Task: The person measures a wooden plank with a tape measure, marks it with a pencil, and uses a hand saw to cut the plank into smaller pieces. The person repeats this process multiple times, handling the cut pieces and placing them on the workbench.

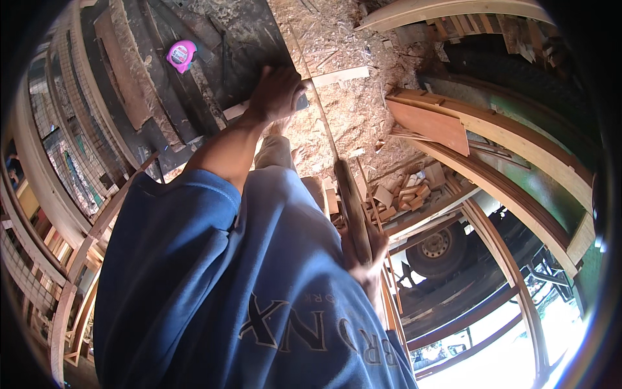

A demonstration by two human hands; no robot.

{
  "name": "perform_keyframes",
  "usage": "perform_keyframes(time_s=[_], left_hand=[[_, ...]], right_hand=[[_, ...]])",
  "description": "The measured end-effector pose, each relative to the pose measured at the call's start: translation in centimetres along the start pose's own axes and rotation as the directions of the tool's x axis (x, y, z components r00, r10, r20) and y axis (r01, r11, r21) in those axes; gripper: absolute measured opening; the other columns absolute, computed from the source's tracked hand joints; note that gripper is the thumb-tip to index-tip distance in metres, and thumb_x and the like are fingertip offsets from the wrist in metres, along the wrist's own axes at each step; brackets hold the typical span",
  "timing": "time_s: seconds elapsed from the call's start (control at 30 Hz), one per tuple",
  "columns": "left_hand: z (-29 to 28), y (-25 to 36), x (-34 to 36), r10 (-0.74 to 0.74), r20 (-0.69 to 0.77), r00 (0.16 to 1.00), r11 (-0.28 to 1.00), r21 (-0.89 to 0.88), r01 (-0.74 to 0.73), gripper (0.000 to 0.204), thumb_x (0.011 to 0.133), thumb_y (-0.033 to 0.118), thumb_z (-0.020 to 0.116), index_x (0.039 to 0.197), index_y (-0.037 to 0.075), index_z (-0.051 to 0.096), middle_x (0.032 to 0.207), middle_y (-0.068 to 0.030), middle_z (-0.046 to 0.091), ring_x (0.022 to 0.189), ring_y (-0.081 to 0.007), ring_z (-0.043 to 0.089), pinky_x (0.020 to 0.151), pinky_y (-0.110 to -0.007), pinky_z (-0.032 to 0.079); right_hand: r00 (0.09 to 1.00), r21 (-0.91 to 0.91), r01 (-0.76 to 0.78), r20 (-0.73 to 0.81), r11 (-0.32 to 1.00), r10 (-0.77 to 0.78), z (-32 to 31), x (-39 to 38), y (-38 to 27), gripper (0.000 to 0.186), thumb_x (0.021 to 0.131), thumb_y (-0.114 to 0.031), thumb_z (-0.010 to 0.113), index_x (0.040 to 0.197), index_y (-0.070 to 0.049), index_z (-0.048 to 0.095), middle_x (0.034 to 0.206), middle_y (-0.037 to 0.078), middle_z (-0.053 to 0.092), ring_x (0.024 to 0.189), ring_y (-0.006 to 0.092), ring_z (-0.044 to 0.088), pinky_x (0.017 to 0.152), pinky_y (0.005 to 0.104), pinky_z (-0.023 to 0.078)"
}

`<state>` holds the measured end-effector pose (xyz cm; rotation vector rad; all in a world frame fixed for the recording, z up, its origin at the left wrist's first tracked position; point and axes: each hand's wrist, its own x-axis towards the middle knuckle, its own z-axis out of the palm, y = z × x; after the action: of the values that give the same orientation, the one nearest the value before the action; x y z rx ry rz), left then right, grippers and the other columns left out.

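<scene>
At the right edge of a dark workbench (253, 32), my left hand (277, 94) is closed over a pale wooden strip (343, 76) and holds it against the bench top. One end of the strip sticks out past the edge, over the sawdust. My right hand (363, 249), low and near my body, grips the wooden handle (350, 194) of a handsaw. Seen almost edge-on, the thin saw blade (322, 123) runs away from me and crosses the strip just right of my left hand. How deep it sits in the wood I cannot tell.
A pink tape measure (181, 56) lies on the bench beside rough boards (123, 71). Sawdust (350, 110) covers the ground, with a heap of wood offcuts (411, 191) to the right. Long timber frames (499, 129) lean further right, near a vehicle wheel (437, 248). Wire mesh (78, 129) stands left.
</scene>
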<state>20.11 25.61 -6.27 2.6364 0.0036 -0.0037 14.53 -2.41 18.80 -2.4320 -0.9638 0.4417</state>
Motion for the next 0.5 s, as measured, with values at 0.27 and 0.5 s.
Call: perform_keyframes(time_s=[0.27, 0.5], left_hand=[[-0.4, -0.6, -0.1, 0.092, -0.04, 0.995, 0.995, -0.028, -0.093, 0.022, 0.084, 0.023, 0.067, 0.097, 0.009, 0.057, 0.093, -0.008, 0.055, 0.092, -0.0269, 0.055, 0.086, -0.046, 0.036], [0.0, -0.5, -0.2, 0.057, 0.072, 0.996, 0.986, 0.155, -0.068, 0.025, 0.081, 0.022, 0.07, 0.097, 0.008, 0.058, 0.095, -0.0081, 0.055, 0.096, -0.0253, 0.055, 0.087, -0.047, 0.037]], right_hand=[[0.939, 0.182, -0.299, -0.119, 0.937, 0.323, -3.3, -3.7, -2.3, 0.022, 0.073, -0.001, 0.063, 0.094, 0.004, 0.07, 0.075, 0.013, 0.068, 0.046, 0.0151, 0.055, 0.038, 0.0319, 0.04], [0.93, 0.429, -0.365, 0.135, 0.826, 0.341, 5.1, 8.5, 2.6, 0.017, 0.087, -0.013, 0.069, 0.085, 0.001, 0.061, 0.068, 0.005, 0.061, 0.057, 0.0125, 0.053, 0.052, 0.0303, 0.041]])
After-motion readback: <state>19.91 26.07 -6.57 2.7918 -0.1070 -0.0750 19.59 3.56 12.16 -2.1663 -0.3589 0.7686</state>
